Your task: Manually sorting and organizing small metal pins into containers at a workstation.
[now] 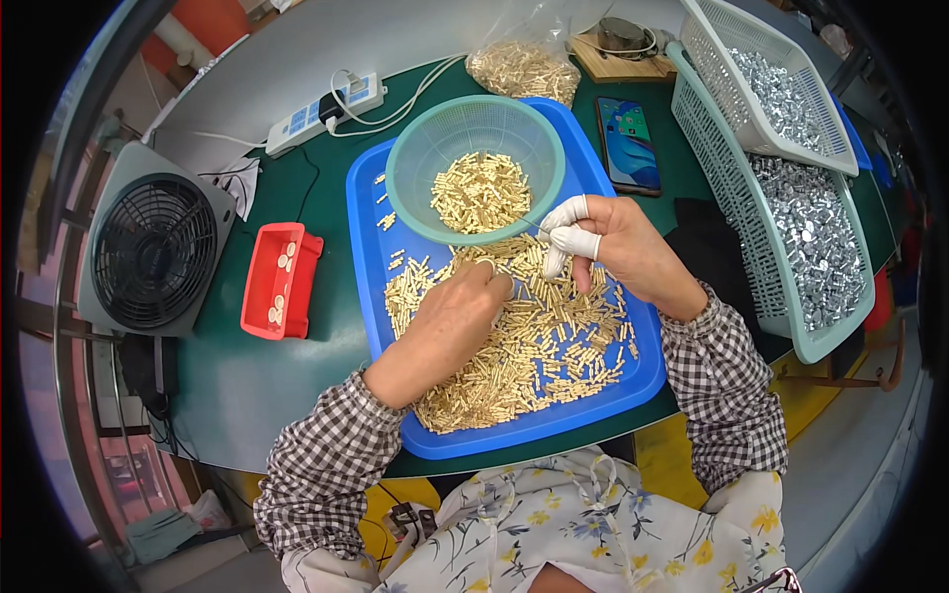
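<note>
A blue tray [638,381] holds a spread of small brass-coloured pins [494,381]. On its far part rests a green mesh basket [410,168] with more of these pins [481,193] inside. My left hand [450,316] is over the spread pins, its fingers curled together and pointing down; whatever they pinch is hidden. White finger cots cover several fingertips of my right hand [618,247], beside the basket's near right rim. Its fingers are pressed together on a thin, dark, rod-like thing [527,223], which reaches over the rim and is too fine to name surely.
To the left stand a red box [259,287] with small round pieces and a grey fan [155,247]. Behind are a power strip [321,114], a bag of pins [524,71] and a phone [629,145]. Green [722,168] and white [712,49] baskets of silvery parts stand right.
</note>
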`<state>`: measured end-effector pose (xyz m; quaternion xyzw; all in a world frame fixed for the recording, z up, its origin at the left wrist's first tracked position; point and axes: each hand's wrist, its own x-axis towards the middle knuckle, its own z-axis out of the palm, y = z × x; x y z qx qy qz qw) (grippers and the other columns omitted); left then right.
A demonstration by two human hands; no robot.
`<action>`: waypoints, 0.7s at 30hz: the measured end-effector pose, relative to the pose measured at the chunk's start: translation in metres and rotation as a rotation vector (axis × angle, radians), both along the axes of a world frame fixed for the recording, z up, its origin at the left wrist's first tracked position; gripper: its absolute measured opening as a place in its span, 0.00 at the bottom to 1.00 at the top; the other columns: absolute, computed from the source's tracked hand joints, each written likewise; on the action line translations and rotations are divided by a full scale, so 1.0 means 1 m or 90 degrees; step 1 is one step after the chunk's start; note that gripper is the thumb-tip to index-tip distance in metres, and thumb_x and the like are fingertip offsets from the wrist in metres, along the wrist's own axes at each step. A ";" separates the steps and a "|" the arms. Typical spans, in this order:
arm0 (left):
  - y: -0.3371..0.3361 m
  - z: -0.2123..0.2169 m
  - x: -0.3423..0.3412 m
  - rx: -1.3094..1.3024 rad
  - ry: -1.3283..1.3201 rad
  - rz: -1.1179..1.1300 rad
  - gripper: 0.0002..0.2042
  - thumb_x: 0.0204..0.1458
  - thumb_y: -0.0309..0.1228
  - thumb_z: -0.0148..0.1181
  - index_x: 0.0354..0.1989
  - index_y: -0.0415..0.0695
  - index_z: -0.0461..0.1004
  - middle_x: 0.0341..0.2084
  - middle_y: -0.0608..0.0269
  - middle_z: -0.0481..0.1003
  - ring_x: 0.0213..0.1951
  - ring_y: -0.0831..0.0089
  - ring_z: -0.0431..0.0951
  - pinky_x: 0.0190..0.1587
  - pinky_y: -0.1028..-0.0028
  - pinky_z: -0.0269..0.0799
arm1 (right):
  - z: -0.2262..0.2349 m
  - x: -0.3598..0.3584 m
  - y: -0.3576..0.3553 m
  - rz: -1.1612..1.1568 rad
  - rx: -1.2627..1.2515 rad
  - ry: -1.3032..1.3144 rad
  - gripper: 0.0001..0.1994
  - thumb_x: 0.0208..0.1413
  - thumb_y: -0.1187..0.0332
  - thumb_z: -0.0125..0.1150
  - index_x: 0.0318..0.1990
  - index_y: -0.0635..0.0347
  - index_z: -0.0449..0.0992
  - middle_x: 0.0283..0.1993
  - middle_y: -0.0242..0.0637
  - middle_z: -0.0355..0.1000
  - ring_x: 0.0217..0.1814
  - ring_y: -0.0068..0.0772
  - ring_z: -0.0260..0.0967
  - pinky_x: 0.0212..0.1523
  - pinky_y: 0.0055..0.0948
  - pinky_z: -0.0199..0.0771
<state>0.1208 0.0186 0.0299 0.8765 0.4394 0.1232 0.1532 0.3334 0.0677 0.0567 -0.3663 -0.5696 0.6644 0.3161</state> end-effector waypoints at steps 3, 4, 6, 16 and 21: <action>-0.001 -0.002 0.002 0.006 -0.007 0.002 0.05 0.42 0.19 0.53 0.29 0.36 0.68 0.26 0.54 0.68 0.36 0.57 0.71 0.36 0.64 0.69 | -0.002 0.001 -0.001 0.011 -0.007 -0.001 0.07 0.57 0.73 0.51 0.39 0.69 0.71 0.28 0.41 0.74 0.18 0.20 0.67 0.18 0.16 0.66; -0.002 -0.002 0.003 0.015 -0.009 0.000 0.05 0.41 0.19 0.53 0.29 0.36 0.68 0.26 0.54 0.68 0.35 0.58 0.71 0.36 0.65 0.69 | -0.004 0.001 -0.001 0.019 -0.009 0.000 0.07 0.57 0.73 0.51 0.39 0.69 0.71 0.28 0.41 0.74 0.18 0.20 0.67 0.18 0.16 0.66; -0.003 -0.004 0.004 0.033 -0.012 -0.003 0.06 0.40 0.19 0.53 0.28 0.36 0.68 0.26 0.54 0.68 0.34 0.59 0.71 0.35 0.66 0.70 | -0.006 0.001 -0.001 0.036 -0.012 0.001 0.07 0.57 0.73 0.51 0.39 0.69 0.70 0.28 0.41 0.74 0.18 0.20 0.67 0.19 0.16 0.67; -0.010 -0.005 0.000 0.127 0.093 -0.061 0.06 0.37 0.19 0.54 0.26 0.37 0.67 0.24 0.56 0.66 0.33 0.63 0.70 0.32 0.70 0.70 | -0.009 -0.005 -0.008 0.041 -0.013 -0.007 0.07 0.58 0.74 0.50 0.39 0.71 0.69 0.28 0.42 0.74 0.19 0.20 0.68 0.20 0.17 0.68; -0.006 0.002 -0.016 0.133 0.069 -0.018 0.05 0.46 0.23 0.54 0.31 0.37 0.67 0.25 0.59 0.67 0.31 0.66 0.71 0.30 0.71 0.69 | -0.002 -0.012 -0.009 0.051 -0.006 -0.018 0.08 0.57 0.74 0.50 0.40 0.71 0.69 0.28 0.41 0.74 0.19 0.19 0.68 0.20 0.17 0.68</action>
